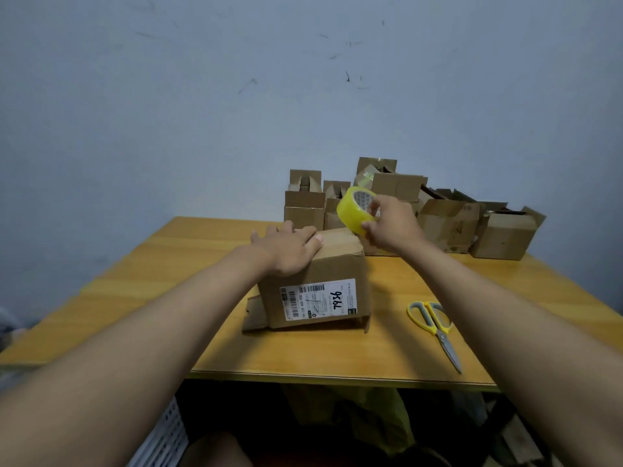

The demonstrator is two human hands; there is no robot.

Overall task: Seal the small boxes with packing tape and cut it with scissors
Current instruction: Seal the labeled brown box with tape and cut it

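The left hand lies palm-down, fingers straight and together, pressing on the top of a cardboard box that stands mid-table with its shipping label facing the camera. The right hand, arm outstretched, pinches a yellow roll of packing tape just above the box's far right corner. Yellow-handled scissors lie on the table beside the right forearm. More small boxes stand clustered at the far edge.

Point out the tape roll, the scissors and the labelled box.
tape roll (pixel 350 210), head view, on its yellow outer band.
scissors (pixel 435 326), head view, near the pivot below the yellow handles.
labelled box (pixel 340 264), head view, bare cardboard above the label.
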